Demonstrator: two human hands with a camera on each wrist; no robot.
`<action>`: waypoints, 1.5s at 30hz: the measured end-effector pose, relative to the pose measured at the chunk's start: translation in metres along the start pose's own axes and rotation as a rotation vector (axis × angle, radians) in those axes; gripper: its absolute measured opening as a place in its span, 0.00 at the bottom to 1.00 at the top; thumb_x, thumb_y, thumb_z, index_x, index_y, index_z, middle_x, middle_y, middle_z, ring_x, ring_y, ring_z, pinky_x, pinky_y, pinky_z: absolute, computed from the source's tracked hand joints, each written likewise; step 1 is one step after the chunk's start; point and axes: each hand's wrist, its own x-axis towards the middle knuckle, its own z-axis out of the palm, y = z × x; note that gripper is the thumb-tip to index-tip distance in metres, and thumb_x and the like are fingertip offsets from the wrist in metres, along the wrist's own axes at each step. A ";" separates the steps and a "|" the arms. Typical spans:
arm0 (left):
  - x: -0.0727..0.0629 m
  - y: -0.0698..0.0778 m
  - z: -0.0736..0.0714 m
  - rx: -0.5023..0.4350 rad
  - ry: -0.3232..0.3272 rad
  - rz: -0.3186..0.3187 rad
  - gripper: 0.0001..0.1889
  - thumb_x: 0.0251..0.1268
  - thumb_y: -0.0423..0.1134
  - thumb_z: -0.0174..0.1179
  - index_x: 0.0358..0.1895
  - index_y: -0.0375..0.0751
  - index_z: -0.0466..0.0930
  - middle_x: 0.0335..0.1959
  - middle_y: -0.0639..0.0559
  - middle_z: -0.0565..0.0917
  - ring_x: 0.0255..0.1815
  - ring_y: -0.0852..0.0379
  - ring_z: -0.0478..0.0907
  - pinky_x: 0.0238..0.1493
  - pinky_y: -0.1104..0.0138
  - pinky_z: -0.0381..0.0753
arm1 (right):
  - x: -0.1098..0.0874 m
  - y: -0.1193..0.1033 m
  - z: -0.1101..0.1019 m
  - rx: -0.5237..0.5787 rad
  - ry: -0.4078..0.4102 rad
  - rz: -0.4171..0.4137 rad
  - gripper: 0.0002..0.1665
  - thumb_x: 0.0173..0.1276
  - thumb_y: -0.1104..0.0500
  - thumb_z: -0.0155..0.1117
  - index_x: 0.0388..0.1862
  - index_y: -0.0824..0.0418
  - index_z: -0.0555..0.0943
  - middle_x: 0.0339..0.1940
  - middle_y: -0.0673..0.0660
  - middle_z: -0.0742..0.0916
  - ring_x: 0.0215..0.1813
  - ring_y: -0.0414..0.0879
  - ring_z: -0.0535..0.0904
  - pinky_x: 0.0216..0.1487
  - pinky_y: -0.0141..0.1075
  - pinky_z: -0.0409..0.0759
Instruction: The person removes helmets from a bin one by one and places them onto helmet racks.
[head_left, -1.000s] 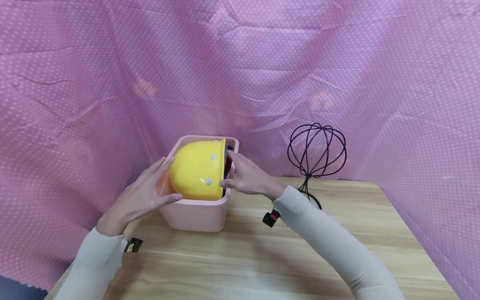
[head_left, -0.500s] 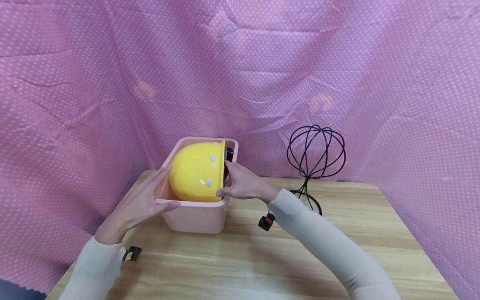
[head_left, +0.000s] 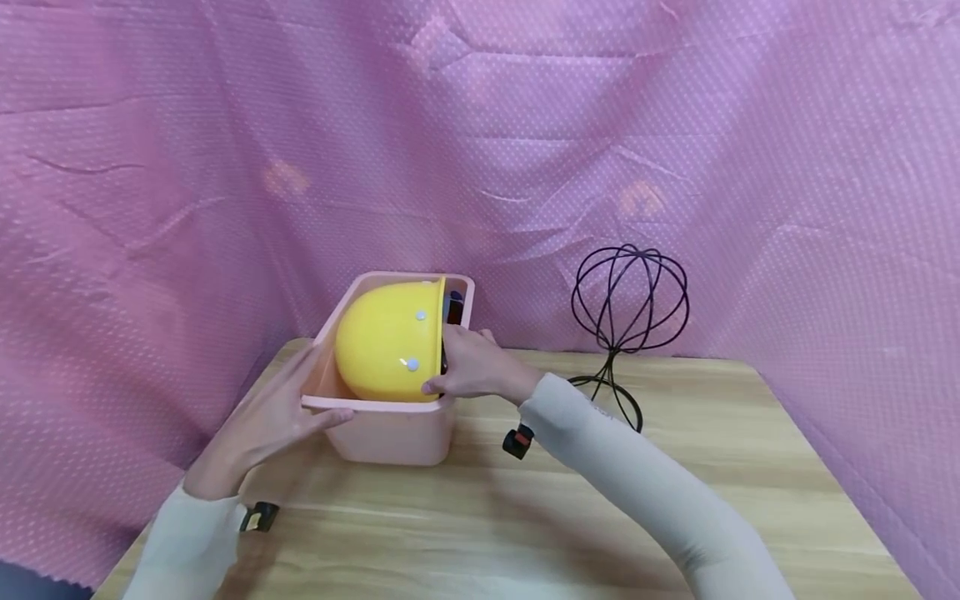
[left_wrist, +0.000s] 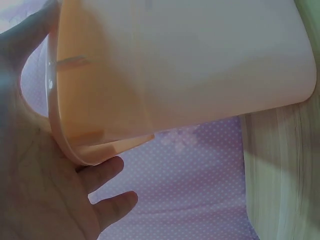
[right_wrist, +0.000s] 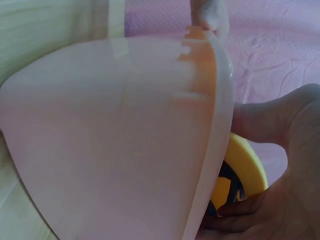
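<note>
A yellow hard hat [head_left: 386, 342] lies on its side in a pale pink plastic bin [head_left: 393, 440], its brim towards the right. My right hand [head_left: 478, 365] grips the hat's brim, thumb on the outer shell and fingers reaching inside. Dark straps show in the hat [right_wrist: 252, 167] in the right wrist view. With straight fingers, my left hand [head_left: 264, 417] rests at the near left corner of the bin; its thumb lies along the front rim. In the left wrist view, two fingers extend beside the bin wall [left_wrist: 200, 60].
A black wire stand with a balloon-shaped top [head_left: 613, 348] stands on the wooden table [head_left: 420, 533], right of the bin. Pink dotted cloth [head_left: 525, 150] hangs behind and at both sides. Something dark [head_left: 455, 308] shows between hat and bin wall.
My right hand has moved nearer and left along the brim, its fingers going inside the hat. My left hand has slid slightly down and away from the hat. The hat has barely shifted.
</note>
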 end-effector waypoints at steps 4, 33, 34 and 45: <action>-0.003 -0.002 -0.002 0.039 -0.054 -0.081 0.57 0.60 0.65 0.66 0.82 0.37 0.47 0.81 0.31 0.55 0.78 0.28 0.58 0.73 0.34 0.62 | 0.005 -0.007 -0.001 0.074 -0.042 0.019 0.36 0.62 0.47 0.75 0.62 0.57 0.69 0.46 0.50 0.85 0.47 0.43 0.83 0.57 0.41 0.76; 0.008 -0.007 0.001 0.009 0.110 0.033 0.52 0.47 0.62 0.76 0.70 0.31 0.69 0.67 0.39 0.71 0.66 0.42 0.70 0.67 0.45 0.70 | 0.027 -0.010 0.001 0.704 -0.181 0.160 0.38 0.66 0.69 0.67 0.74 0.59 0.67 0.65 0.57 0.81 0.62 0.48 0.79 0.64 0.42 0.82; 0.008 -0.006 0.001 0.002 0.104 0.020 0.52 0.47 0.63 0.76 0.70 0.31 0.69 0.68 0.39 0.70 0.66 0.42 0.70 0.68 0.45 0.69 | 0.027 -0.009 0.001 0.743 -0.181 0.166 0.39 0.66 0.70 0.67 0.74 0.60 0.67 0.65 0.58 0.81 0.62 0.48 0.80 0.63 0.42 0.83; 0.006 -0.002 0.001 0.004 0.081 -0.022 0.54 0.48 0.65 0.75 0.72 0.30 0.68 0.71 0.40 0.69 0.70 0.41 0.68 0.71 0.43 0.68 | 0.023 -0.005 -0.007 0.871 -0.157 0.203 0.34 0.69 0.70 0.63 0.73 0.61 0.68 0.64 0.59 0.82 0.61 0.49 0.82 0.67 0.45 0.81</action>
